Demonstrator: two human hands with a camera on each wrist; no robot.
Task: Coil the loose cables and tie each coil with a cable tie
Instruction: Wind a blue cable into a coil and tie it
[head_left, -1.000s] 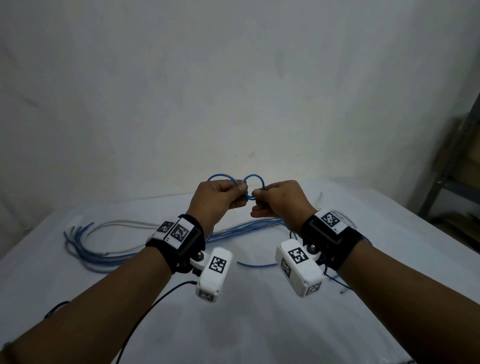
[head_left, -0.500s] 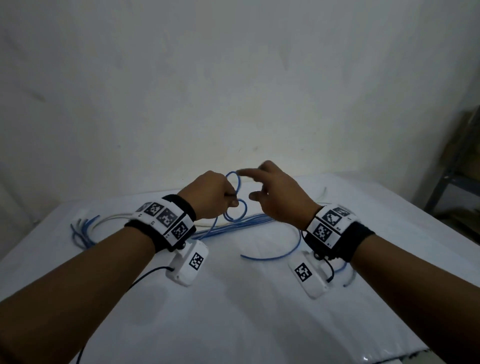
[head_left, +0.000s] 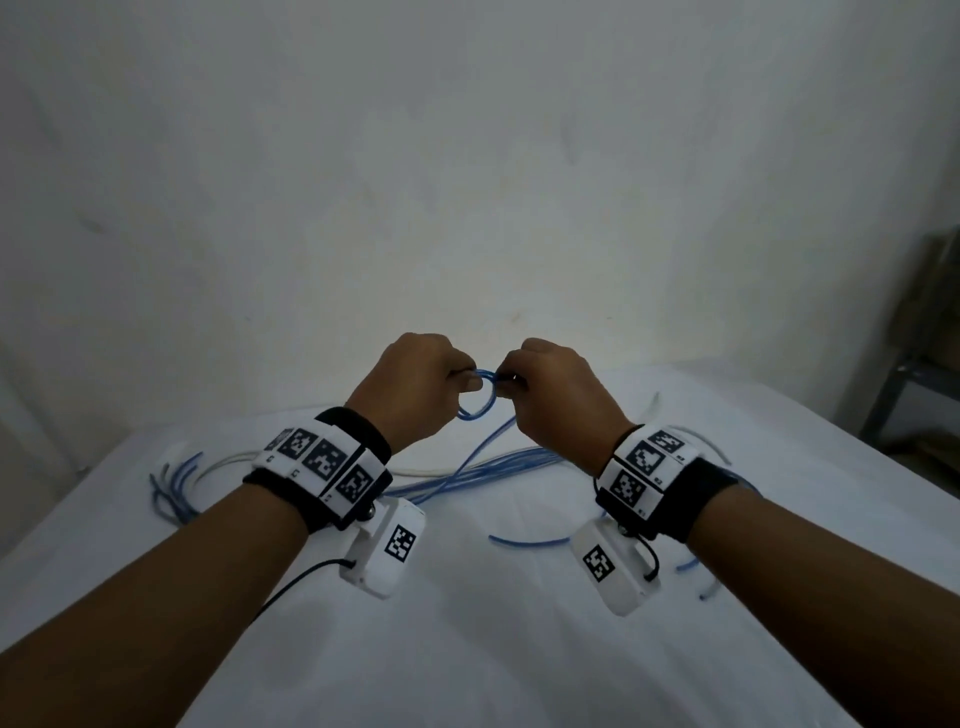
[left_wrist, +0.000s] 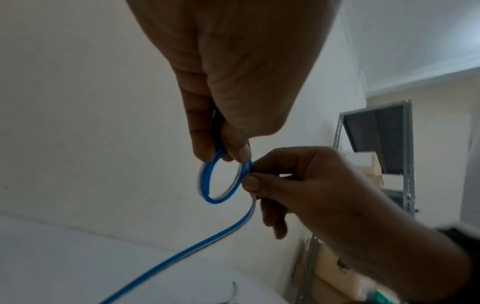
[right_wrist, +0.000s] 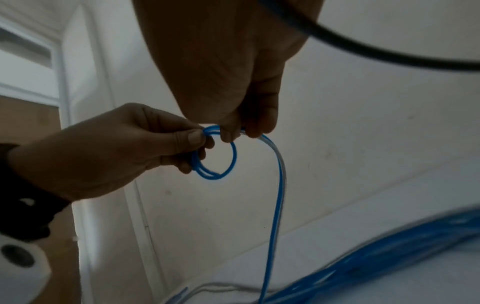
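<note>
Hanging in the air between both hands, a small coil of blue cable (head_left: 475, 400) is pinched by the left hand (head_left: 415, 387) and the right hand (head_left: 556, 395), thumb against fingers; its tail drops to loose blue cables (head_left: 467, 473) on the white table (head_left: 493, 649).

Storeroom: metal shelving (left_wrist: 376, 156) with cardboard boxes (left_wrist: 335, 269), bare wall (head_left: 467, 182).

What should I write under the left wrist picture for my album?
Two hands, left hand and right hand, pinch a small blue cable loop.
</note>
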